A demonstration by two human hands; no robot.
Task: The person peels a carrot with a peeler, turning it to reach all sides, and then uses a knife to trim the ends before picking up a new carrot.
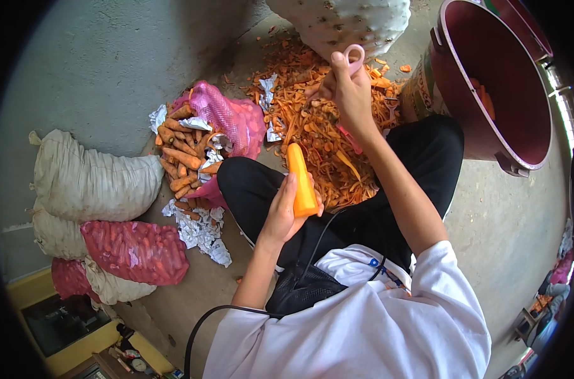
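Observation:
Above my lap, my left hand (286,211) is closed around a peeled orange carrot (301,183), which stands nearly upright with its narrower end away from me. Farther out and to the right, my right hand (350,95) grips a pink peeler (354,58) whose looped end sticks up past the thumb; its blade is not visible. Peeler and carrot are apart. Beneath and beyond both hands lies a wide heap of orange peelings (318,139). Left of my knee, unpeeled carrots (183,151) spill from an open pink mesh sack (227,117).
A deep maroon tub (451,38) with a few carrots inside stands at the right. A bulging whitish sack (356,25) is beyond the peelings. White sacks (94,180) and a full red mesh sack (135,251) lie at the left, near crumpled paper (205,237).

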